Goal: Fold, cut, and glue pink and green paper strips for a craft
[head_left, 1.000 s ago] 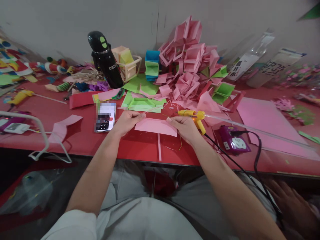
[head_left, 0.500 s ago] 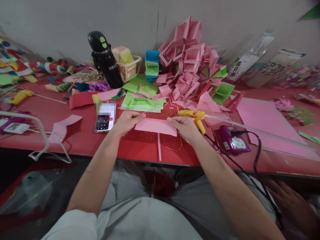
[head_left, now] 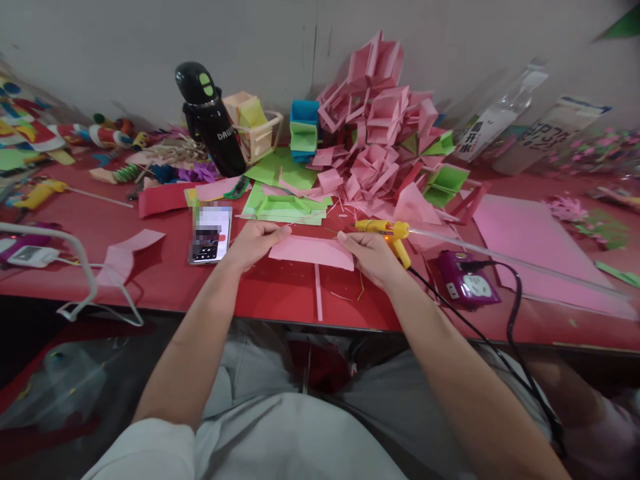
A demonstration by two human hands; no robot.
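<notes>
A pink paper strip point(head_left: 313, 252) is stretched level between my two hands, just above the red table. My left hand point(head_left: 259, 241) pinches its left end between thumb and fingers. At the right end, my right hand point(head_left: 367, 253) grips the strip the same way. Below the strip, a narrow pink paper piece point(head_left: 319, 293) lies on the table. A yellow glue gun point(head_left: 383, 229) rests just behind my right hand. To the left of my left hand lies a phone point(head_left: 211, 233) with its screen lit.
Behind are light green sheets point(head_left: 285, 205), a heap of folded pink paper point(head_left: 375, 120) and a black bottle point(head_left: 213, 123). A purple power box point(head_left: 469, 280) with a black cable sits at right. A white metal frame point(head_left: 83, 257) stands at left. The red table point(head_left: 270, 300) ends near my lap.
The pink strip and my hands have hardly moved; the right thumb has shifted slightly. At the lower right, another person's hand has moved out of its earlier place.
</notes>
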